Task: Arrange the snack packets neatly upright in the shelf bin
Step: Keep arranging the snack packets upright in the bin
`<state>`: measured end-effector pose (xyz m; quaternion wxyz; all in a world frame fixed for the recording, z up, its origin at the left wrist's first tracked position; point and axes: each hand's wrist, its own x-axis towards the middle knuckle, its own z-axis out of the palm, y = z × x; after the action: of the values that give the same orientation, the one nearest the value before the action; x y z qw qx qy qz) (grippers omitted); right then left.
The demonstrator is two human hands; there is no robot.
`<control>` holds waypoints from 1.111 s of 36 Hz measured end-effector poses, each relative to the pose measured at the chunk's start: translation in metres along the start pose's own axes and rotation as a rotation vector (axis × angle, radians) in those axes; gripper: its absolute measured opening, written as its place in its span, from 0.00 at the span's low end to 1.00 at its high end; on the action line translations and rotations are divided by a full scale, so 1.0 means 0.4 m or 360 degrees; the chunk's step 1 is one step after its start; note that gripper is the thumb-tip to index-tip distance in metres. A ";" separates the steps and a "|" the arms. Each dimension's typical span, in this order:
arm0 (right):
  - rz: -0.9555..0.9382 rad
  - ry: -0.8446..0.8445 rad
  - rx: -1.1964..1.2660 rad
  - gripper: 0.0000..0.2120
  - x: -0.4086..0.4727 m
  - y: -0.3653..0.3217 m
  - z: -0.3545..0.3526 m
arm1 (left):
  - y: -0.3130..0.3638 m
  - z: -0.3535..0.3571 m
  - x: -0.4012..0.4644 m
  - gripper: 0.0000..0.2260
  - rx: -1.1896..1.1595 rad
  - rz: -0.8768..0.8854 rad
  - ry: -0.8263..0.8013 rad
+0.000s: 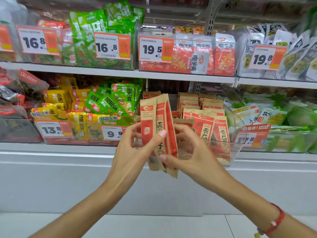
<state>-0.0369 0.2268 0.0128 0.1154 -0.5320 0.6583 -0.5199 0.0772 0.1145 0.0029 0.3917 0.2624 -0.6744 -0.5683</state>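
Both hands, left [132, 145] and right [190, 148], grip a few packets [158, 127] near the bin [237, 134]. Upright packets fill its right side; the left side is still to fill.

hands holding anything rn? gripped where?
Both hold a small stack of brown-and-red packets: left hand pinches its lower left edge, right hand grips the lower right side, thumb on front.

Lighting: bright, even, from overhead; shadows faint. Glare: white sheen on the clear bin fronts [171, 48] of the upper shelf [103, 70]. Blur: top corners and far edges soft; price tags [112, 45] mid-frame sharp. Distortion: wide-angle, shelf lines bowing toward the edges.
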 end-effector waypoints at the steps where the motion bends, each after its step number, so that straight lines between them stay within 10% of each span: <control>1: 0.0085 0.0003 0.0087 0.27 0.005 0.000 -0.010 | 0.005 -0.002 0.002 0.27 -0.0032 0.0004 0.0005; 7: 0.0389 -0.0174 0.0612 0.24 0.024 0.012 -0.052 | 0.023 -0.040 0.024 0.20 -0.0361 -0.0195 -0.0128; 17: 0.0441 -0.0061 0.0421 0.20 0.017 0.032 -0.059 | 0.015 -0.009 -0.001 0.12 -0.0364 0.0008 -0.0010; 26: -0.0580 0.0734 -0.0320 0.18 0.013 0.003 -0.050 | 0.038 0.020 -0.028 0.21 -0.0370 -0.0049 0.0025; 32: -0.1059 0.0680 -0.0959 0.15 -0.004 0.029 -0.008 | 0.057 0.033 -0.057 0.15 -0.0588 -0.0035 -0.0059; 40: -0.0931 0.0341 -0.1019 0.19 -0.022 0.015 0.015 | 0.038 0.017 -0.027 0.09 -0.0603 0.0109 0.0076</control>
<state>-0.0325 0.2298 0.0018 -0.2757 -0.6479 0.6162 -0.3529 0.0788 0.1302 0.0151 0.4691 0.1741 -0.5544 -0.6650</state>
